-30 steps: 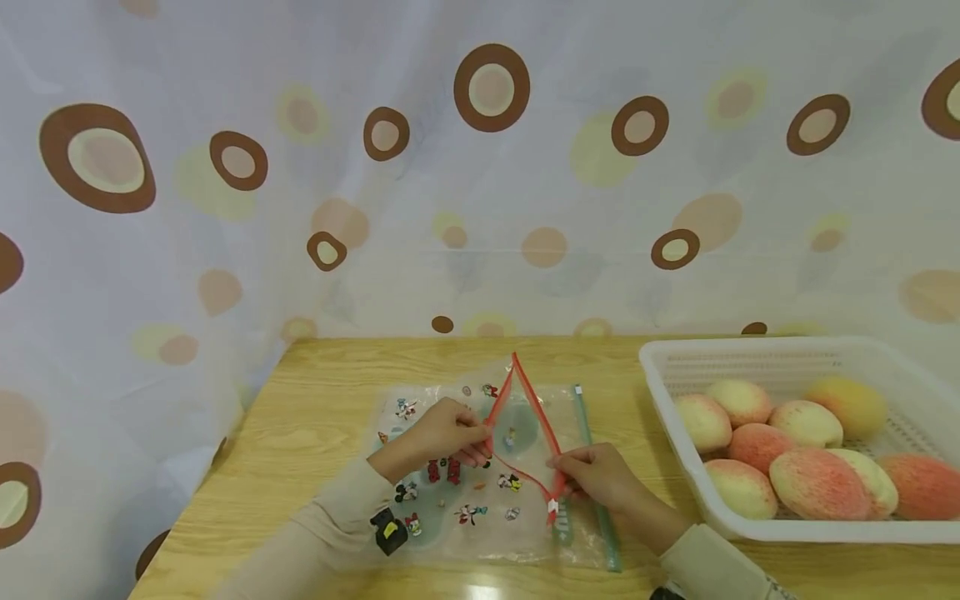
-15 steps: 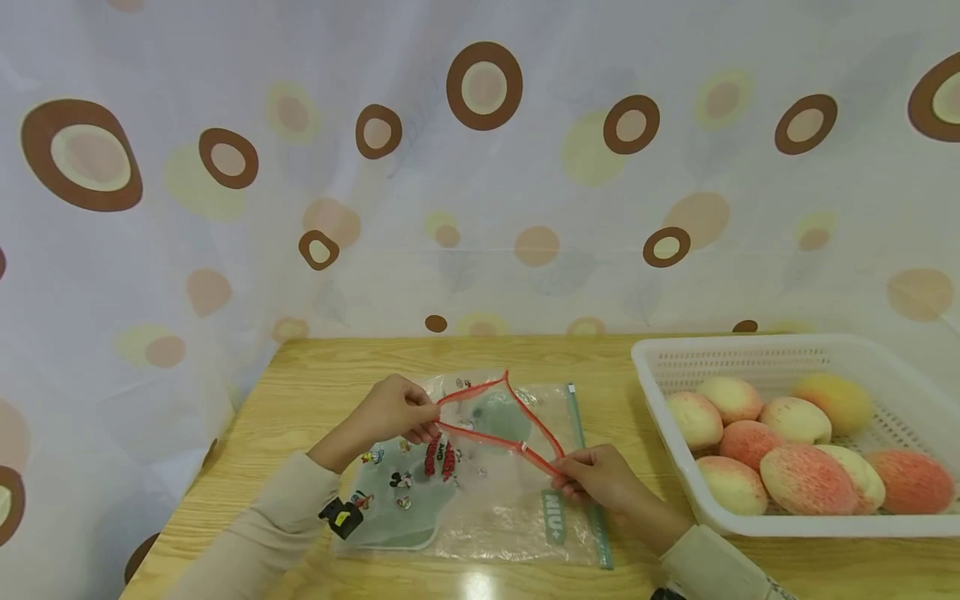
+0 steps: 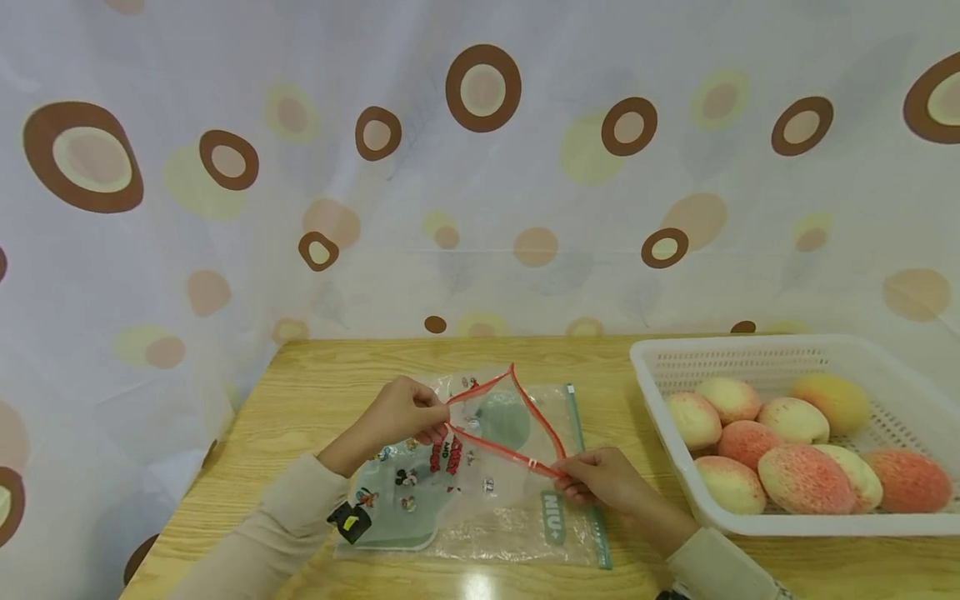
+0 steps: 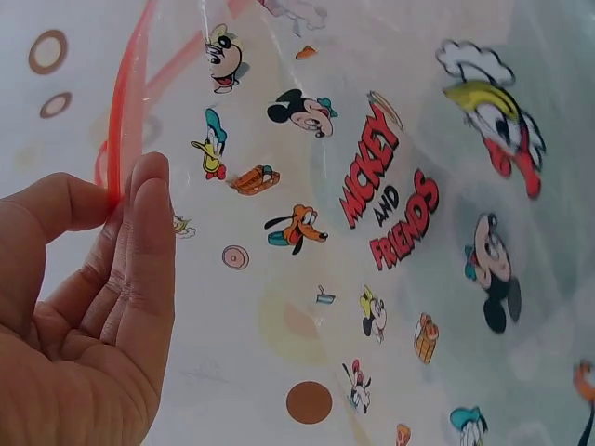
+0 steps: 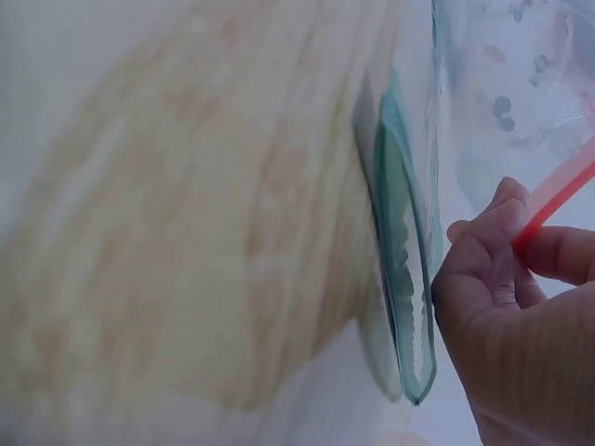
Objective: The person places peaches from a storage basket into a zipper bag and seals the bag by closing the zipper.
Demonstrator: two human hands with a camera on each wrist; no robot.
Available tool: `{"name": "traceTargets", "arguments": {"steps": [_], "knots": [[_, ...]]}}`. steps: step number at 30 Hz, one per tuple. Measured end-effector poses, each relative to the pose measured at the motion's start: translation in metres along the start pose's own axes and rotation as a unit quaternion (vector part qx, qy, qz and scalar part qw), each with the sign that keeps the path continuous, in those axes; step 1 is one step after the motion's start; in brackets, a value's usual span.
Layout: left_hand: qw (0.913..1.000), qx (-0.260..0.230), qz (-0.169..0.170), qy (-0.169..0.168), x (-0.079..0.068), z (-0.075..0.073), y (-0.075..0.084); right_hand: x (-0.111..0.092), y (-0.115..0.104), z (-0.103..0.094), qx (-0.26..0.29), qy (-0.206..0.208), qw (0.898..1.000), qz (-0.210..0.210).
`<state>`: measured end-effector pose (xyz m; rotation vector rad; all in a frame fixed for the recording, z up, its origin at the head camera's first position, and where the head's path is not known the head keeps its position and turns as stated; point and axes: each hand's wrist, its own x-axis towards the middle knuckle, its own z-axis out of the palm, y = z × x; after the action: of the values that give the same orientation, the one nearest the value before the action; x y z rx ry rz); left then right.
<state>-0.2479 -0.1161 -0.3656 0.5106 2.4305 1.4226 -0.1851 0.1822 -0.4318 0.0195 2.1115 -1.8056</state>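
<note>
Bag (image 4: 372,186): clear film | rim (image 3: 495,449): red, angular | basket (image 3: 825,525): perforated

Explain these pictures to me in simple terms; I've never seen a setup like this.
There is no machine here: a person works bare-handed. The wide pictures come from a camera worn on the head, looking forward and down. The two closer ones come from cameras worn on the wrists, one on each.

The left hand and right hand pinch the red zip edge of a clear zip bag printed "Mickey and Friends", its mouth held open. Below it, a teal-edged zip bag lies on the wood-grain table. To the right stands a white plastic basket holding peach-like fruits, mostly red and cream, plus a yellow one.
</note>
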Motion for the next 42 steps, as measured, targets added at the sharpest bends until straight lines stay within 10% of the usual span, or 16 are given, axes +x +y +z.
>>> {"name": "traceTargets", "arguments": {"steps": [17,42], "knots": [[0.9949,-0.085,-0.015,-0.053,0.028,0.043,0.002,0.006,-0.001,0.014,-0.007,-0.019,1.000,0.000],[0.9931,-0.095,-0.027,-0.063,0.031,0.055,0.004,0.002,-0.004,0.013,0.007,-0.029,1.000,0.000]]}}
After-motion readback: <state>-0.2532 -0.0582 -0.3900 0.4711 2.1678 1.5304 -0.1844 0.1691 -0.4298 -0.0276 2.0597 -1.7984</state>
